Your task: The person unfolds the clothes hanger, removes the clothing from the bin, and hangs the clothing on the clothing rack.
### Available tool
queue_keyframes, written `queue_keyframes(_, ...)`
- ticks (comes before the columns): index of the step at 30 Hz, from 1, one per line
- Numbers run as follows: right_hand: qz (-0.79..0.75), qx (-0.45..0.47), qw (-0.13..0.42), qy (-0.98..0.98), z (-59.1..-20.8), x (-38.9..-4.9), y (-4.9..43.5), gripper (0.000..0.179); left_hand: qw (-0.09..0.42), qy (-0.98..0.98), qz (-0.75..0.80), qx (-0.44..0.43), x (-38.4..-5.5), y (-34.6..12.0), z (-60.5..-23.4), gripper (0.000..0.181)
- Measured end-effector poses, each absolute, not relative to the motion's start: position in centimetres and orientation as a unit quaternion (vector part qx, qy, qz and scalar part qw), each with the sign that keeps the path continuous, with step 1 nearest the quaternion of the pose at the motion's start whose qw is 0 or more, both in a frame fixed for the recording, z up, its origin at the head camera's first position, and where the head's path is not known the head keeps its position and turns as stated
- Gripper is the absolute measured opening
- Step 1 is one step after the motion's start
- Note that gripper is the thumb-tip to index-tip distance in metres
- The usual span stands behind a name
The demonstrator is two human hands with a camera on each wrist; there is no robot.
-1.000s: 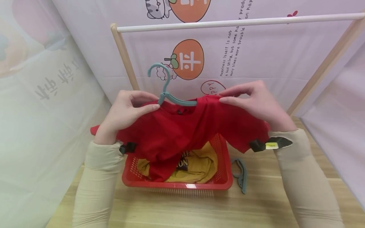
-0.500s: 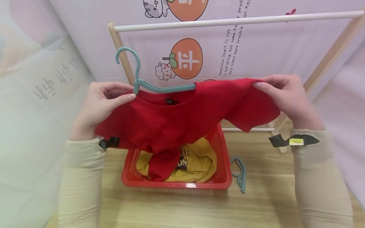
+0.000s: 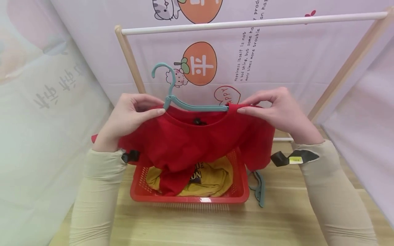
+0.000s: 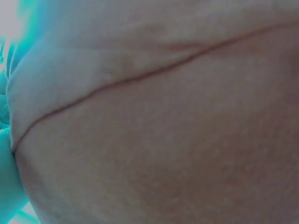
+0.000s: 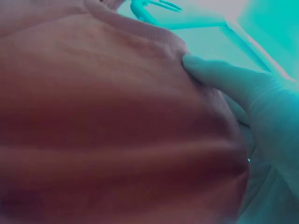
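Observation:
A red T-shirt hangs between both hands over the basket, its neckline facing up. A light-blue hanger runs through the neck opening; its hook rises above the collar, and its right arm's tip meets the shirt's right shoulder. My left hand pinches the left shoulder of the shirt with the hanger's base beside the thumb tip. At the right shoulder, close to the collar, my right hand pinches the fabric between thumb and fingers. In the right wrist view the thumb presses on the cloth. Fabric fills most of the left wrist view.
Below the shirt stands a red basket with a yellow garment in it. A second blue hanger lies folded on the wooden floor to its right. Behind is a rack with a white rail and wooden posts.
Both hands spread apart and rose, stretching the right sleeve out, then came back together lower. My right hand shifted from the sleeve to near the collar, and more of the hanger's arm shows.

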State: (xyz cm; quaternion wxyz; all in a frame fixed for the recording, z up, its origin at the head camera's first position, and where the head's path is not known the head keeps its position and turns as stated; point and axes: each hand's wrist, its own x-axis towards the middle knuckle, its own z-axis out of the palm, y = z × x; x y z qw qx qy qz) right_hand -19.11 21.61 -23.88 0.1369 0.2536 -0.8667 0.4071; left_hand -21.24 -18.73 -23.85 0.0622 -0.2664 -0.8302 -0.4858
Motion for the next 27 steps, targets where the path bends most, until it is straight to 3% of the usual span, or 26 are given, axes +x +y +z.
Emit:
queue_keyframes(10,0.413,0.265,0.167,-0.855,-24.0,-19.8,20.3,0.009,0.033,-0.822,-0.483,-0.300,-21.3,-17.6,-24.4,0.025)
queue_keyframes(19,0.366,0.263,0.090,-0.888,-23.5,-19.6,20.0,0.020,0.086,-0.817,-0.501,-0.271,-21.4,-17.0,-24.7,0.024)
queue_keyframes(27,0.359,0.247,0.099,-0.895,-23.4,-19.4,20.4,0.013,0.094,-0.825,-0.501,-0.243,-21.6,-17.3,-24.6,0.023)
